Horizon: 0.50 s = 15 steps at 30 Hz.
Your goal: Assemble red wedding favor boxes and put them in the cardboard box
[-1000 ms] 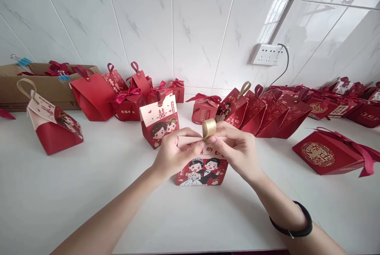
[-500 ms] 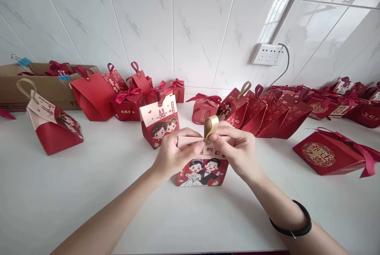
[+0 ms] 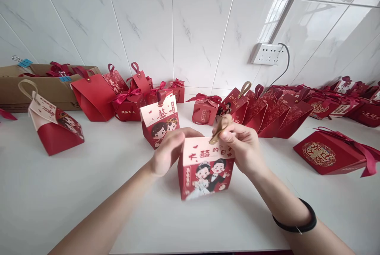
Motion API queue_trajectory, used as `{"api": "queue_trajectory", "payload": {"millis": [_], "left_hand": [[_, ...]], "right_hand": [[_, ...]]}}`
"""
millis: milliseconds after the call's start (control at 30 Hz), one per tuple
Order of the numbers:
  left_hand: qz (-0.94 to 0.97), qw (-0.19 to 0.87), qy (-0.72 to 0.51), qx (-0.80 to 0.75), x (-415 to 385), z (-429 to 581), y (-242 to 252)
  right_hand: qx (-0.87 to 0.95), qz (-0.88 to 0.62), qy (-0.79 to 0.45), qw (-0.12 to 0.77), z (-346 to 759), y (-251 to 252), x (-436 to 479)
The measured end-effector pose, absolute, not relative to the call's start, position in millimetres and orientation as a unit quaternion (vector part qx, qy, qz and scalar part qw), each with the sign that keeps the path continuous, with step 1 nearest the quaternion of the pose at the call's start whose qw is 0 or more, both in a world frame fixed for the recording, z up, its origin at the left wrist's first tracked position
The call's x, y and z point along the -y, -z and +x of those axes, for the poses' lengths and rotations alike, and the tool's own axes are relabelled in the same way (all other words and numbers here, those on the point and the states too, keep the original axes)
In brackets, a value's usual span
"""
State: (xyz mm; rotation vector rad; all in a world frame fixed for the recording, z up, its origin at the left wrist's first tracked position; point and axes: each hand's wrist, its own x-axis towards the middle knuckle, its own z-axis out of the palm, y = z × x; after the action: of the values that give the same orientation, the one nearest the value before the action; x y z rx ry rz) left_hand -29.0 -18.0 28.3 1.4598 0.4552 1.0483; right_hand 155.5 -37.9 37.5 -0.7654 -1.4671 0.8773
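Observation:
A red and pink gift box, printed with a cartoon bride and groom, stands slightly tilted on the white table in front of me. My right hand pinches the gold ribbon loop at its top between thumb and fingers. At the box's left side is my left hand, a little blurred, with thumb apart and fingers stretched toward the box's back edge. Whether those fingers touch the box is hidden. Close behind the left hand stands another pink and red box with a cartoon couple.
A pink-topped box with a gold loop stands at left, before a cardboard carton. Red gift boxes line the tiled wall. On the right lies a red box with a ribbon. A socket panel with a cable is on the wall.
The box has turned and moved slightly toward me and right. My left thumb has left its top edge, and that hand has shifted to the side. The gold loop is now tilted in my right fingers.

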Motion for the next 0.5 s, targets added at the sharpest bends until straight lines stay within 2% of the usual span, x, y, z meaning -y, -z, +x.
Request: {"api": "queue_trajectory", "payload": {"millis": [67, 133, 200, 333, 400, 500], "left_hand": [[0.588, 0.672, -0.412, -0.181, 16, -28, -26], [0.595, 0.681, -0.368, -0.217, 16, -24, -22], [0.633, 0.675, -0.290, -0.242, 20, -17, -17], [0.649, 0.729, -0.105, -0.189, 32, -5, -10], [0.638, 0.748, -0.080, -0.164, 37, -2, -10], [0.603, 0.771, -0.149, -0.141, 39, -2, -14]], "right_hand": [[0.584, -0.284, -0.428, 0.629, 160, -39, 36], [0.514, -0.244, -0.494, 0.658, 163, -39, 35], [0.461, -0.195, -0.545, 0.673, 164, -38, 35], [0.416, -0.129, -0.588, 0.682, 159, -34, 40], [0.410, -0.165, -0.590, 0.675, 156, -32, 42], [0.458, -0.249, -0.554, 0.649, 159, -28, 39]]}}
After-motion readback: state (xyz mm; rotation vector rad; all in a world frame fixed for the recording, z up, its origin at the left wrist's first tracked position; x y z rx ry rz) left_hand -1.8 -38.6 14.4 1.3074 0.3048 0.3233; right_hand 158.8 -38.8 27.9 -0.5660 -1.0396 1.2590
